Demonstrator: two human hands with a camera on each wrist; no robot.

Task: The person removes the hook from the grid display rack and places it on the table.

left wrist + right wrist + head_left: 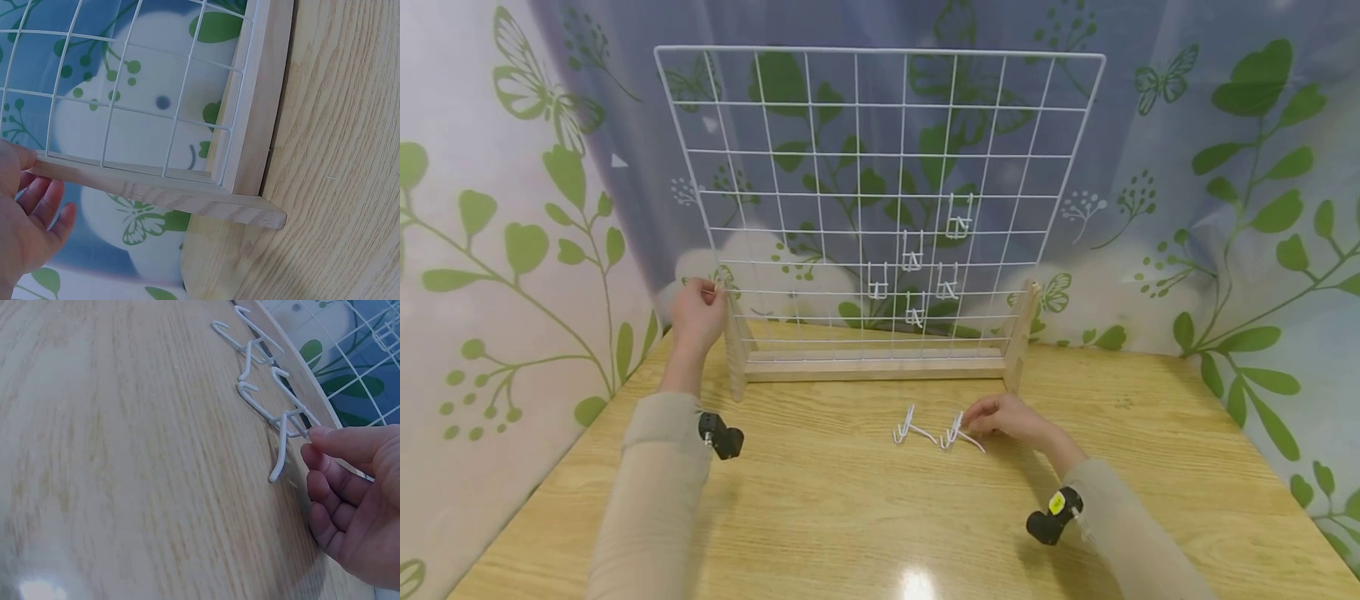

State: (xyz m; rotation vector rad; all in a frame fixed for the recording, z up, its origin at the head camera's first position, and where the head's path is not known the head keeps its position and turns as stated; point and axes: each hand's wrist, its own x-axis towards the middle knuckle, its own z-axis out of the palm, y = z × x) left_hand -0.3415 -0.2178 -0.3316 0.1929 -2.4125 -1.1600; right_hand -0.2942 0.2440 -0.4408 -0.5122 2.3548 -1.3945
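My left hand (698,317) grips the top of the left wooden post (156,192) of a stand, its thumb on one side and fingers beneath in the left wrist view. That stand carries an upright white wire grid (880,52). On the table, my right hand (1015,419) pinches the end of a white wire hook (282,440) between thumb and index finger; its other fingers are curled loosely. Just left of it lies a second white wire hook (908,429), untouched. Several similar hooks (958,227) hang on the grid right of its middle.
The stand's wooden crossbar (872,375) runs low along the back of the wood-grain table (820,500). Behind the grid hangs a leaf-and-butterfly patterned curtain (1262,158), which also closes in both sides. The right wooden post (1019,342) stands behind my right hand.
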